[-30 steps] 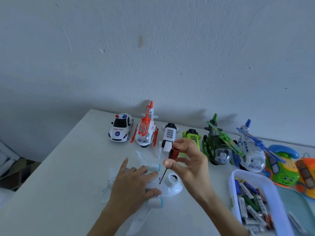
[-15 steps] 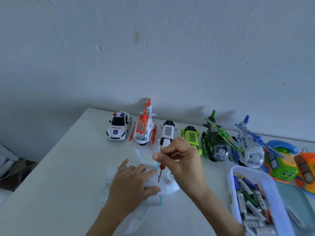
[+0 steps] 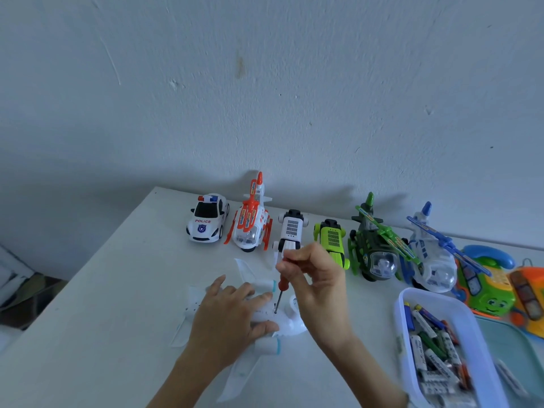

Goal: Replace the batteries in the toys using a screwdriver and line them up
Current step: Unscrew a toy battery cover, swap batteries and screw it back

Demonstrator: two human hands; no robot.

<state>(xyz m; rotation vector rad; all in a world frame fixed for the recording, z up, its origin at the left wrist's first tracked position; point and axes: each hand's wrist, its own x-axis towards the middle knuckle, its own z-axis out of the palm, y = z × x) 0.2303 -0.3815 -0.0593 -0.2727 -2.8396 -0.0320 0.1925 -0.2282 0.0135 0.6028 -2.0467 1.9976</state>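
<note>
Screwdriver tip down on the toy airplane.
Your left hand point(image 3: 228, 315) presses flat on the white toy airplane point(image 3: 287, 322) on the counter point(image 3: 117, 290); your right hand point(image 3: 316, 278) pinches the red-handled screwdriver point(image 3: 281, 288) upright, just right of your left fingertips.

Plane point(image 3: 290, 320) near front edge of desk point(image 3: 117, 290): fuselage mostly hidden under left hand point(image 3: 229, 316); tail end washed out, outline hard to read. Screwdriver point(image 3: 282, 285) handle mostly hidden in the right hand point(image 3: 318, 278) grip; the tip's seat on the plane too small to tell. Battery box point(image 3: 435, 298) at right front corner cut by bottom edge; labels blurred. Orange toy point(image 3: 527, 287) cut by right edge. White truck point(image 3: 291, 228) front hidden behind right hand's fingers.
</note>
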